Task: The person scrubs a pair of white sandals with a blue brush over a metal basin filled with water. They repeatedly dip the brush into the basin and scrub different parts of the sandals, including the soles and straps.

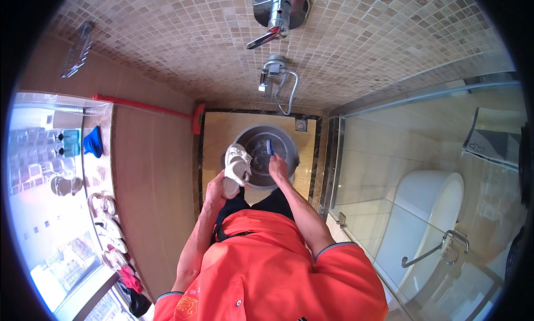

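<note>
My left hand (pixel 216 189) is closed around the heel end of a white shoe (pixel 238 168), whose toe points away from me over the left rim of a grey round basin (pixel 291 148). Over the right part of the basin, my right hand (pixel 277 166) grips a blue-handled scrub brush (pixel 270 148) with pale bristles. A gap separates the brush from the shoe. The basin stands on the floor in front of me with some water in its bottom.
A red long-handled broom (pixel 150 107) leans at the left wall. Several shoes (pixel 108 227) line the window sill. A chrome mixer tap (pixel 280 12) and a hose (pixel 293 93) are on the tiled wall ahead. To the right, a glass partition (pixel 361 171) fronts a white bathtub (pixel 428 193).
</note>
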`<state>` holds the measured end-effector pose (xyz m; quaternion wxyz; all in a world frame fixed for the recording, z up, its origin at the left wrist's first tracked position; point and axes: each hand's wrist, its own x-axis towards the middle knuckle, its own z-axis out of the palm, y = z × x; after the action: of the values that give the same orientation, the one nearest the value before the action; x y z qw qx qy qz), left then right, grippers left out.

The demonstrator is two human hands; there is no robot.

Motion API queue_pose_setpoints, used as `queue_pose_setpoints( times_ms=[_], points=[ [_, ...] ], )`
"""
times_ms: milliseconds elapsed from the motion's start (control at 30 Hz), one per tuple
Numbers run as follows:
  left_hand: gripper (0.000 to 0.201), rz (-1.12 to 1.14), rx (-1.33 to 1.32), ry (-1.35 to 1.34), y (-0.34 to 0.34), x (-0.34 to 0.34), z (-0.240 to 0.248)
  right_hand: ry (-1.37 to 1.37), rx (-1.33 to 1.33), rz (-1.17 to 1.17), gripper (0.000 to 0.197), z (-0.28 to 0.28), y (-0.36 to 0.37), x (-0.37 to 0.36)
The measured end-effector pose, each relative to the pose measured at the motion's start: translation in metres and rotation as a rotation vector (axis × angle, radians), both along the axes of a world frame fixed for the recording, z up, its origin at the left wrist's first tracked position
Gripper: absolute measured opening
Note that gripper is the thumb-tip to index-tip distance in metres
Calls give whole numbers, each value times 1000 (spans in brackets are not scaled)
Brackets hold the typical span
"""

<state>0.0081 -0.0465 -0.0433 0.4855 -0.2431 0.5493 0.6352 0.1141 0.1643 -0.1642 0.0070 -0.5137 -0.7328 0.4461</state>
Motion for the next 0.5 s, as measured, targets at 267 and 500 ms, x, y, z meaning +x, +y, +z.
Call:
queue_pose_setpoints(
  times_ms=[267, 500],
  points=[
    [43, 59, 34, -26, 37, 5, 1, -43, 142, 250, 40, 49, 16, 25],
    [44, -45, 207, -38, 42, 12, -10, 67, -12, 91, 47, 21, 20, 36]
  ],
)
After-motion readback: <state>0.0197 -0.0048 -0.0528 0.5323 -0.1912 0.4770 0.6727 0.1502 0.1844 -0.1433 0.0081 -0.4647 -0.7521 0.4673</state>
